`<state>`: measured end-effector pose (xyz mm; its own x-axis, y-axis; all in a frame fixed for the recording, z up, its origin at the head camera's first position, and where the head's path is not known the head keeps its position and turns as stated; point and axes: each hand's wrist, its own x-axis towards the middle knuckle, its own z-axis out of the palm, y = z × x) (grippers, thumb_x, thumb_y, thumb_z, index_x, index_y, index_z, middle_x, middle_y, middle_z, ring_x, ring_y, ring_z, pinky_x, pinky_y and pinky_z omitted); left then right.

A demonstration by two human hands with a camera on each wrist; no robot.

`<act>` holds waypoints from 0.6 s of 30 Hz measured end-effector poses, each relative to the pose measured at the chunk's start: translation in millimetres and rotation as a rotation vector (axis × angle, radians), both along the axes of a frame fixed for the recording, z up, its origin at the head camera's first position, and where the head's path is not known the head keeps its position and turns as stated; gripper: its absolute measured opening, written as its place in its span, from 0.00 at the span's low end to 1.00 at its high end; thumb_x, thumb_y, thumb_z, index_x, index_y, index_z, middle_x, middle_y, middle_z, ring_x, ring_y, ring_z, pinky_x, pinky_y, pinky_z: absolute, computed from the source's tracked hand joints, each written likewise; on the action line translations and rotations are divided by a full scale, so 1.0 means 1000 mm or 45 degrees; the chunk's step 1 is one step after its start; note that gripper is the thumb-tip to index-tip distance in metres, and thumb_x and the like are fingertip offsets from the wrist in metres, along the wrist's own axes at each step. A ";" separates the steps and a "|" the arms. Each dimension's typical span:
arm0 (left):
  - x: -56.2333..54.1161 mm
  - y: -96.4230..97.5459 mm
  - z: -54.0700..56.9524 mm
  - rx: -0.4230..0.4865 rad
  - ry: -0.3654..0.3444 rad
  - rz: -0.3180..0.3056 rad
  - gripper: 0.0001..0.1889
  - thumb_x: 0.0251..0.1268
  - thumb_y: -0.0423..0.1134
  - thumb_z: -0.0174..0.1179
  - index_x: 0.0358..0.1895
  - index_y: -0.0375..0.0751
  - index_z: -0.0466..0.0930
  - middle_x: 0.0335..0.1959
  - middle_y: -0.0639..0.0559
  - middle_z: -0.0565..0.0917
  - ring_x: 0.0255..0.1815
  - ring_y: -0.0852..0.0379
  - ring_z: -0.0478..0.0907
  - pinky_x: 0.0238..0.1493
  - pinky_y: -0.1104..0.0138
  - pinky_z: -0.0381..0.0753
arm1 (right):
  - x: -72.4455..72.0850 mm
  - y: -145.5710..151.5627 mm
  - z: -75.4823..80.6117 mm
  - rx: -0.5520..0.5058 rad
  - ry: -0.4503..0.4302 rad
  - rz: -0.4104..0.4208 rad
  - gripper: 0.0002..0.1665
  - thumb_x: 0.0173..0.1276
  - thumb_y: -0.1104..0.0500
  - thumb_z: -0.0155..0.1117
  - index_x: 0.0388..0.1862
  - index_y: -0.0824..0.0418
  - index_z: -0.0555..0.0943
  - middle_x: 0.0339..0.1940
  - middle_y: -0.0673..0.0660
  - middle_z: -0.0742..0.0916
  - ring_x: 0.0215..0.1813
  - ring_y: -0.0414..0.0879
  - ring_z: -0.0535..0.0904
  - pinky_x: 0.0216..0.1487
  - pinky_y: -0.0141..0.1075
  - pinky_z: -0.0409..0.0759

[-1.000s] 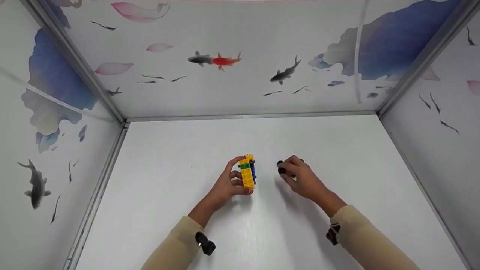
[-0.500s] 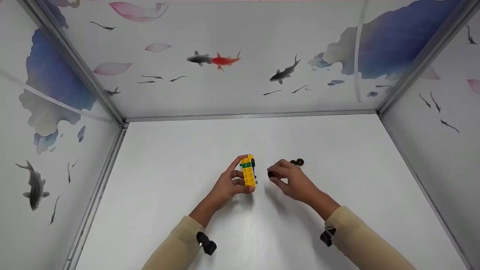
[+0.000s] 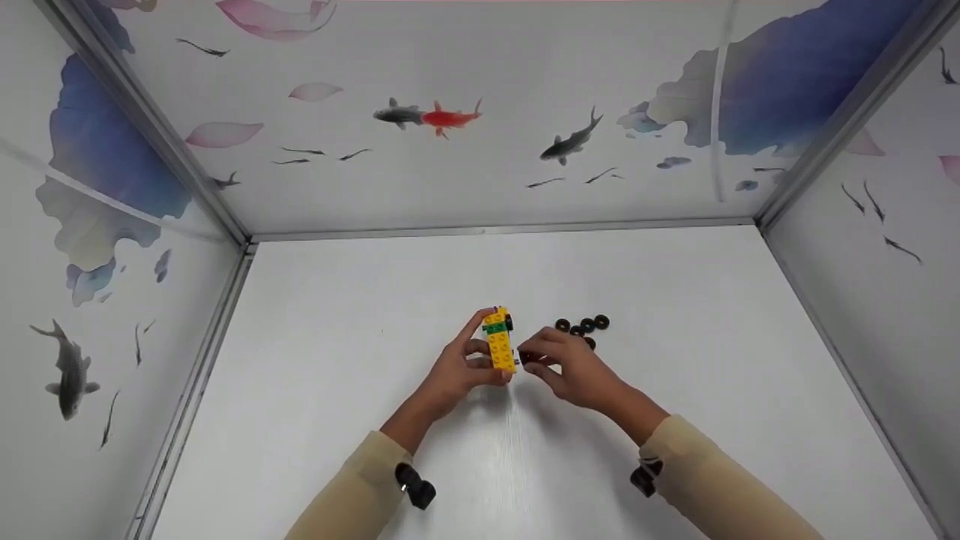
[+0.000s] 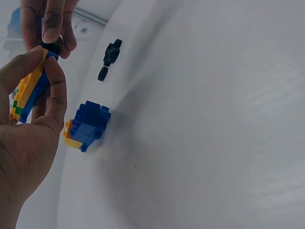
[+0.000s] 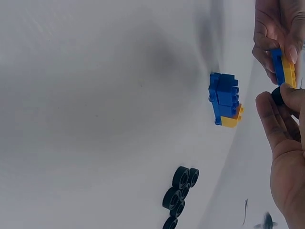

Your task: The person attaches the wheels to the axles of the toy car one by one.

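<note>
My left hand grips a toy brick vehicle of yellow, green and blue bricks by its two ends, its studded yellow side facing the head camera. A black wheel sits on the vehicle's right side near the far end. Between the thumb and fingers of my right hand is another black toy wheel, mostly covered by the fingers. It is right at the vehicle's near end, beside a small axle stub; whether it is fitted on the axle cannot be made out.
Several loose black wheels lie on the white table beyond my right hand. In the wrist views a second blue and yellow brick assembly stands on the table; the head view does not show it. Printed walls enclose the table.
My right hand has moved left from the loose wheels to the vehicle, carrying one wheel and uncovering several others on the table. The left hand with the vehicle has hardly moved.
</note>
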<state>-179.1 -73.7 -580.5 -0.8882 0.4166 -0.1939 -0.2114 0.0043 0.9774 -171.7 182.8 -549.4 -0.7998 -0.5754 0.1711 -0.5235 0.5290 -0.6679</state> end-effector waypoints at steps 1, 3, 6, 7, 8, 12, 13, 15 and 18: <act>0.000 0.000 0.000 0.017 -0.005 -0.003 0.58 0.65 0.30 0.79 0.89 0.76 0.55 0.60 0.37 0.80 0.58 0.45 0.91 0.57 0.57 0.94 | 0.000 -0.001 0.000 -0.001 -0.007 0.004 0.17 0.79 0.63 0.72 0.64 0.58 0.88 0.56 0.55 0.89 0.58 0.48 0.90 0.59 0.37 0.92; 0.001 0.000 0.000 0.044 -0.014 -0.008 0.58 0.65 0.29 0.79 0.88 0.78 0.56 0.60 0.37 0.79 0.58 0.45 0.92 0.57 0.56 0.94 | 0.001 -0.002 0.000 -0.007 -0.025 0.008 0.18 0.79 0.64 0.72 0.65 0.57 0.88 0.57 0.55 0.89 0.59 0.48 0.90 0.59 0.36 0.92; 0.001 0.001 0.000 0.054 -0.013 -0.009 0.57 0.65 0.29 0.78 0.88 0.78 0.56 0.60 0.37 0.79 0.58 0.45 0.92 0.56 0.57 0.94 | 0.001 -0.003 -0.001 -0.013 -0.036 0.006 0.18 0.79 0.64 0.71 0.65 0.57 0.88 0.57 0.55 0.89 0.59 0.47 0.90 0.60 0.36 0.91; 0.001 0.001 0.000 0.051 -0.015 -0.007 0.57 0.64 0.29 0.79 0.87 0.79 0.57 0.60 0.37 0.79 0.58 0.45 0.92 0.56 0.58 0.94 | 0.001 -0.003 -0.001 -0.014 -0.038 0.005 0.18 0.79 0.64 0.71 0.65 0.56 0.88 0.57 0.54 0.89 0.59 0.47 0.90 0.60 0.36 0.91; 0.001 0.001 0.000 0.051 -0.016 -0.007 0.57 0.64 0.29 0.79 0.87 0.80 0.57 0.60 0.37 0.79 0.59 0.44 0.92 0.56 0.58 0.94 | 0.001 -0.003 -0.001 -0.016 -0.040 0.004 0.18 0.79 0.64 0.71 0.65 0.56 0.88 0.57 0.54 0.89 0.59 0.47 0.90 0.60 0.36 0.92; 0.002 0.001 0.001 0.078 -0.042 -0.009 0.57 0.64 0.30 0.80 0.86 0.81 0.58 0.63 0.36 0.79 0.59 0.44 0.91 0.56 0.57 0.94 | 0.001 -0.003 -0.001 -0.028 -0.059 -0.005 0.18 0.79 0.64 0.72 0.65 0.55 0.88 0.57 0.53 0.89 0.59 0.46 0.89 0.60 0.36 0.91; 0.002 0.001 0.001 0.090 -0.055 -0.007 0.57 0.64 0.31 0.80 0.86 0.82 0.58 0.64 0.37 0.80 0.59 0.44 0.91 0.56 0.57 0.94 | 0.001 -0.003 -0.001 -0.033 -0.063 -0.006 0.19 0.80 0.64 0.71 0.65 0.54 0.88 0.57 0.53 0.89 0.59 0.46 0.89 0.61 0.36 0.91; 0.002 0.000 0.001 0.115 -0.066 -0.009 0.57 0.65 0.31 0.80 0.87 0.81 0.57 0.65 0.36 0.81 0.59 0.44 0.91 0.57 0.57 0.94 | 0.002 -0.002 0.000 -0.045 -0.079 -0.012 0.19 0.79 0.64 0.72 0.66 0.54 0.88 0.57 0.52 0.89 0.60 0.46 0.89 0.61 0.37 0.91; 0.003 0.000 0.001 0.144 -0.072 -0.008 0.56 0.66 0.32 0.79 0.88 0.78 0.55 0.65 0.37 0.83 0.59 0.45 0.91 0.58 0.57 0.94 | 0.002 -0.003 0.000 -0.046 -0.079 -0.023 0.19 0.79 0.63 0.72 0.66 0.54 0.89 0.57 0.52 0.89 0.60 0.46 0.89 0.61 0.37 0.91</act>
